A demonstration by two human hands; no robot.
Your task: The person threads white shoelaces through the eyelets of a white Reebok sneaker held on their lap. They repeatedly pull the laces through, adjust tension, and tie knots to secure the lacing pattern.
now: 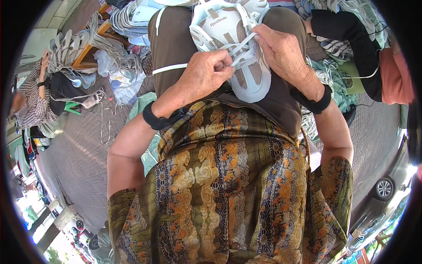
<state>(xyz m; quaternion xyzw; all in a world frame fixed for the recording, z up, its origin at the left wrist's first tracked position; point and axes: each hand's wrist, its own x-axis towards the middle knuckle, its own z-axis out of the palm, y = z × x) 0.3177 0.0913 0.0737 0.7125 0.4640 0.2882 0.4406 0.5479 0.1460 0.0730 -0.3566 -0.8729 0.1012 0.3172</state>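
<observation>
A white sneaker upper (255, 90) with brown mesh panels lies across my lap between my knees, its rounded toe end toward my body. White shoelace (244, 44) crosses over its tongue and eyelet rows. My left hand (209, 70) is closed in a pinch on the lace at the left edge of the eyelets. On the other side, my right hand (283, 53) pinches a stretch of the same lace, drawn up taut above the upper. A loose white strand runs over my left knee. The fingertips partly cover the lacing.
Stacked shoe uppers (132, 20) and bundled grey laces (107, 39) sit by a wooden frame (90, 46) at the far left. Clear plastic bags (125, 81) lie below. People sit at both sides, one in a striped shirt (35, 99). A car (382, 193) stands at right.
</observation>
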